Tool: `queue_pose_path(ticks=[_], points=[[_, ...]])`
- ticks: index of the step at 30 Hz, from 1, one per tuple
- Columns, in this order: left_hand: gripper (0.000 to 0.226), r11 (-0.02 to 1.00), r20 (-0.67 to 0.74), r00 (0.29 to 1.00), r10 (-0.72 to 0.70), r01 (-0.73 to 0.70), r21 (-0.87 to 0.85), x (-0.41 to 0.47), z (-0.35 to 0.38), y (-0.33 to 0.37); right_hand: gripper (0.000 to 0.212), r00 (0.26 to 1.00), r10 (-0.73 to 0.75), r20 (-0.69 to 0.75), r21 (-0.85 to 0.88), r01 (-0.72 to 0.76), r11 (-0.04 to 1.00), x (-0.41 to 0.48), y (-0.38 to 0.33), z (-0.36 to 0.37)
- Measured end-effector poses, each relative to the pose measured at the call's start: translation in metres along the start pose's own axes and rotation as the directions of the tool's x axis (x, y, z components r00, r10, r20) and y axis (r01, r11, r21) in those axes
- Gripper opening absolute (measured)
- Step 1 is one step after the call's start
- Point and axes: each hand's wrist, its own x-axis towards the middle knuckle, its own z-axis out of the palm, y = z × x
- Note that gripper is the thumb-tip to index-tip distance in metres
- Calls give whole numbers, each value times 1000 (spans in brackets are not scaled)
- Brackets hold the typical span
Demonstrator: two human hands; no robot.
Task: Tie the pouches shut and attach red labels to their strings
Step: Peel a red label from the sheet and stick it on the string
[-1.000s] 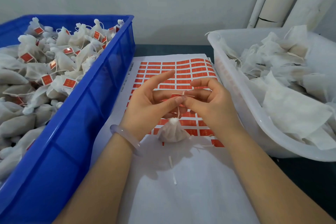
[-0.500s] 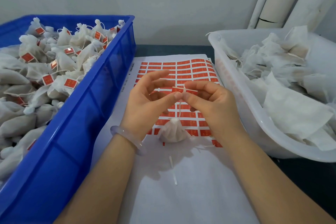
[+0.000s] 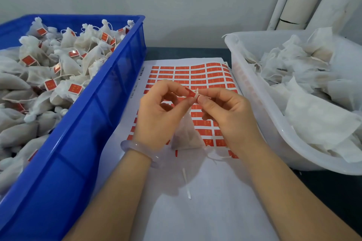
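Left hand [image 3: 156, 115] and right hand [image 3: 227, 111] both pinching red label [image 3: 191, 93], pouch [image 3: 186, 135] now lifted, blurred

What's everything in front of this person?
blue crate: one, blue, left.
labelled pouches: many, white with red tags, in the crate.
white tub: one, translucent white, right.
unlabelled pouches: many, white, in the tub.
label sheet: one, white with red stickers, centre.
pouch: one, white, mid-sheet.
red label: one, red, above that pouch.
string scraps: two, white, on the sheet.
bracelet: one, pale, left wrist.
left hand: one, pinching the label.
right hand: one, pinching the label.
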Motion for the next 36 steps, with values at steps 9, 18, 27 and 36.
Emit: queue_pose_path(ticks=[9,18,27,36], points=[[17,994,-32,998,59,-56,91,0,2,1,17,997,-72,19,-23,72,997,0,-2,0],[19,997,17,1000,-2,3,-77,0,1,-1,17,992,-108,-68,-38,105,994,0,-4,0],[16,997,-7,999,50,-50,-59,-2,3,-2,15,992,-118,-44,-59,115,992,0,-3,0],[13,1000,-18,1000,0,0,-5,-1,4,-10,18,992,-129,-6,-126,128,984,-1,-1,5]])
